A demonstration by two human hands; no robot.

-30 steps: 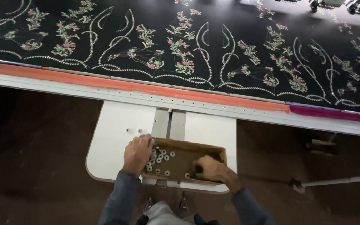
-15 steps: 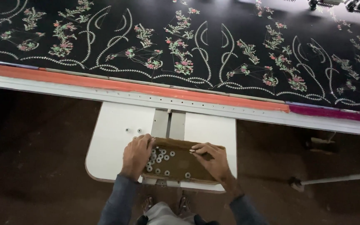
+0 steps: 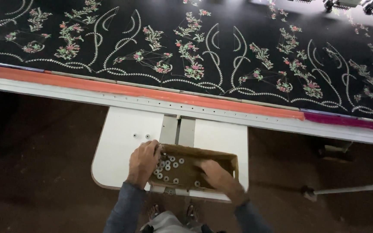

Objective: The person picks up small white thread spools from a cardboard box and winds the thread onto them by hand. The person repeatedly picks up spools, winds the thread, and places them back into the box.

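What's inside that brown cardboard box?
The box holds small white round bobbins. The right hand reaches inside, hiding whatever lies beneath it; the left hand covers the box's left end.

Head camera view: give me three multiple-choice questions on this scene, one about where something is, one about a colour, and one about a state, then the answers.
1. Where does the cardboard box sit?
A. on the white shelf
B. on the dark floor
C. on the embroidered cloth

2. What colour is the ground of the embroidered cloth?
A. white
B. black
C. yellow

3. What is the right hand doing?
A. resting on the orange strip
B. hanging beside the shelf
C. reaching down inside the box

Answers:
1. A, the box rests on the near part of the shelf, below the orange strip.
2. B, the flowers and white vines lie on black.
3. C, its fingers are inside the box, while the left hand grips the box's left end by the small white bobbins.
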